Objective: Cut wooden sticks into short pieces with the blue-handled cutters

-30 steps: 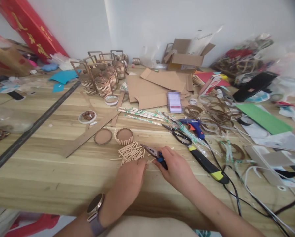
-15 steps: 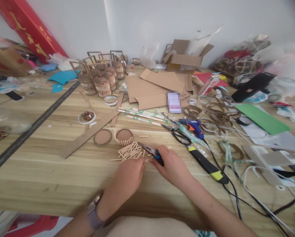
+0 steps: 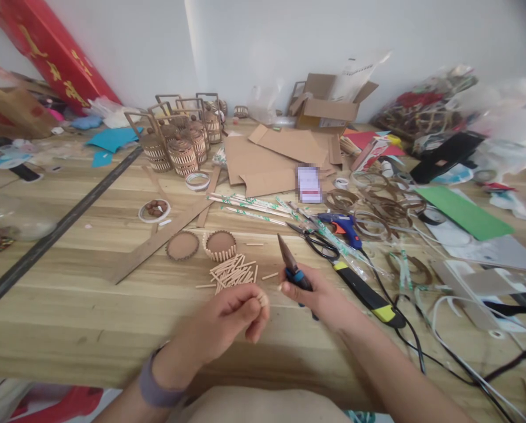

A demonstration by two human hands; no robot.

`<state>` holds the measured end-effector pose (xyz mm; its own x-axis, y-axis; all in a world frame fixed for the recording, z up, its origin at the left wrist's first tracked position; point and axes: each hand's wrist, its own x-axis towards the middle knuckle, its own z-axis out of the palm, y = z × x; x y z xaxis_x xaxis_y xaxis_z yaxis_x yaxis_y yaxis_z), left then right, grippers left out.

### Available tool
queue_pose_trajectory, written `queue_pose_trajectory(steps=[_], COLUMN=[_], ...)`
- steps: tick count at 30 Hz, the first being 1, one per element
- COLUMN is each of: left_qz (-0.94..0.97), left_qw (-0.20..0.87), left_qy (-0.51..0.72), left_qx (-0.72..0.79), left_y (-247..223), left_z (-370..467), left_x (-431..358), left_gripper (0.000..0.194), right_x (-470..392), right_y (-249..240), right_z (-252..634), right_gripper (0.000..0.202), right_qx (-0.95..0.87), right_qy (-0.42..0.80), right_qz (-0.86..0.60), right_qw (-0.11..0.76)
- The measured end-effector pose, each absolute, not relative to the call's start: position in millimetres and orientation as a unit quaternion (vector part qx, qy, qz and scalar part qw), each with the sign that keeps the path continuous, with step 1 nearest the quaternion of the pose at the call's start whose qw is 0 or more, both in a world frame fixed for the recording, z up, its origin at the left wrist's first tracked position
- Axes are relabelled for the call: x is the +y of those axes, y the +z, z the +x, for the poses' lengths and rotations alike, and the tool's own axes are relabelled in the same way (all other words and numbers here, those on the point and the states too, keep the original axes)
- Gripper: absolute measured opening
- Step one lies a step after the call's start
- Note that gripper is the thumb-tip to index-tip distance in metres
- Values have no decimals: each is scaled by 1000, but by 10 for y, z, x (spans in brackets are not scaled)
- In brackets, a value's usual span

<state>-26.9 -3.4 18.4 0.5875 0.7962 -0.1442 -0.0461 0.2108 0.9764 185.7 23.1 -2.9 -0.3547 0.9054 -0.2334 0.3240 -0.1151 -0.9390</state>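
Right hand (image 3: 309,288) closed round blue-handled pliers (image 3: 292,265), left hand (image 3: 245,311) curled, its grip unclear, near piled sticks (image 3: 233,273).

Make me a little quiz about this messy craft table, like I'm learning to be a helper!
1. What does the right hand hold?
A) scissors
B) pliers
C) a green sheet
2. True or false: the pile of little sticks is nearer to the left hand than the round cup ringed with sticks is.
3. Fill in the blank: the glue gun with the orange trigger has a ____ body.

Key: 1 B; 2 true; 3 blue
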Motion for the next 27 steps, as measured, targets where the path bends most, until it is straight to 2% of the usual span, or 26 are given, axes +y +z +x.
queue_pose_trajectory(steps=[3, 5, 11, 15, 21, 27], left_qz=[576, 553, 481, 492, 497, 468], left_qw=[661, 652, 687, 707, 725, 762], left_qy=[299, 285, 267, 247, 229, 213], left_qx=[375, 434, 474, 445, 419, 393], left_y=[239, 203, -98, -173, -162, -171], left_z=[-367, -350, -86, -32, -35, -35], left_x=[-24, 10, 103, 108, 98, 92], left_gripper=[41, 36, 43, 48, 51, 61], right_x=[266, 257, 112, 89, 122, 130], right_y=[-50, 0, 173, 131, 117, 175], right_z=[1962, 1990, 1845, 1799, 1769, 1723], right_gripper=[32, 25, 9, 22, 43, 41], right_qx=[-626, -675, -763, -767, -766, -771], right_qy=[470, 429, 370, 353, 401, 411], right_qz=[-561, -547, -500, -499, -460, -447], right_qw=[270, 248, 179, 198, 200, 191])
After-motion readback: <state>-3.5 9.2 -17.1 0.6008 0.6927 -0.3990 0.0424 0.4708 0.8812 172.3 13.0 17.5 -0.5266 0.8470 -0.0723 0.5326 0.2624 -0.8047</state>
